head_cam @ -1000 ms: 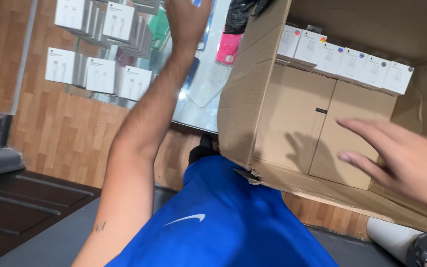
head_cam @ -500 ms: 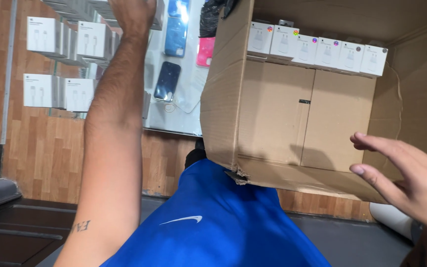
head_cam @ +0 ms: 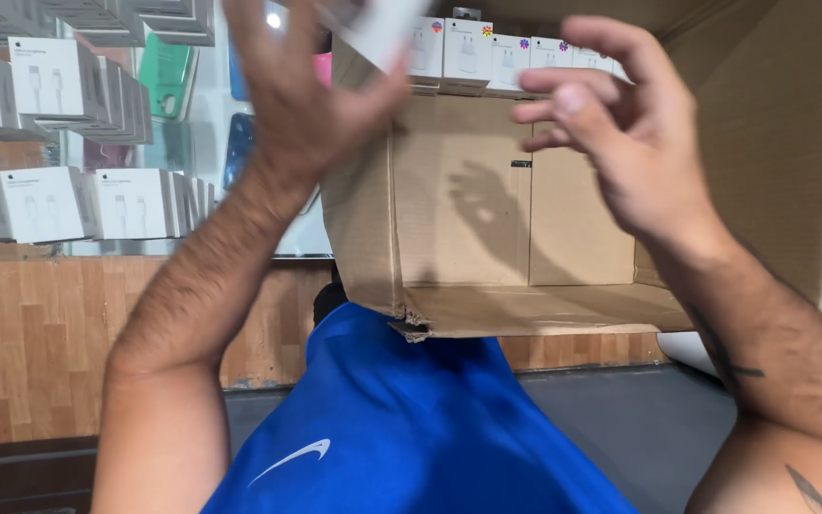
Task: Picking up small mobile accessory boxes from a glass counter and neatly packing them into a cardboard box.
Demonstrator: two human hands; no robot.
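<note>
Brown corrugated cardboard box [head_cam: 563,219] resting open on the lap, against the blue shirt [head_cam: 411,428], mouth toward the camera, a row of small white boxes [head_cam: 497,57] standing along its far wall. Left hand [head_cam: 306,105] raised at the box's left edge, fingers closed on one white box [head_cam: 373,29], blurred, so grip firmness hard to judge. Right hand [head_cam: 620,133] hovering apart from it in the box mouth, fingers loosely curled, holding nothing. Likely slips: the pinched white box dropping past the torn near lip [head_cam: 411,328] onto the lap or floor, given a hold by the fingertips alone; the carton tipping off the lap, unsupported by either hand. Plenty of bare floor inside the carton; left side tighter, with a glass shelf of white packets [head_cam: 68,200] just beyond the forearm.
</note>
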